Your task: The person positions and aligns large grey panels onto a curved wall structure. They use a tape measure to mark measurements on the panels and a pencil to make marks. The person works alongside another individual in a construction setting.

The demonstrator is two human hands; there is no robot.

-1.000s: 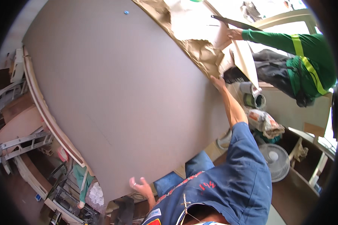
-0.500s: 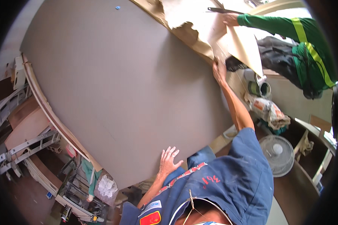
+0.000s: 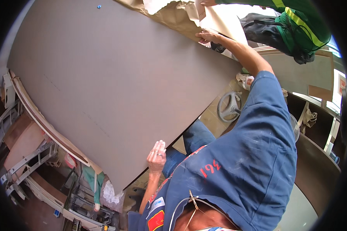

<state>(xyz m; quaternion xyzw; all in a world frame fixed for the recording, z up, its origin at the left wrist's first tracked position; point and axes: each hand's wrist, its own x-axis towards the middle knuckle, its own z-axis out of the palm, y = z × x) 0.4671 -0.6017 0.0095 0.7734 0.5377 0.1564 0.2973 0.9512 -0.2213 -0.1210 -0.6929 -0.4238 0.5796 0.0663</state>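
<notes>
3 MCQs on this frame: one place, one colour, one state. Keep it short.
1. Where is the right hand?
A) on the far edge of the large flat grey board
B) on the grey wheel
C) in a pocket

2. The co-worker's sleeve is:
A) red
B) green with a yellow stripe
C) white

3. The left hand is:
A) a fist
B) holding a tool
C) open, fingers straight, at the board's near edge

Key: 1 A, it rests at the far edge by torn brown paper; 2 B, colours visible; 3 C, nothing gripped.
</notes>
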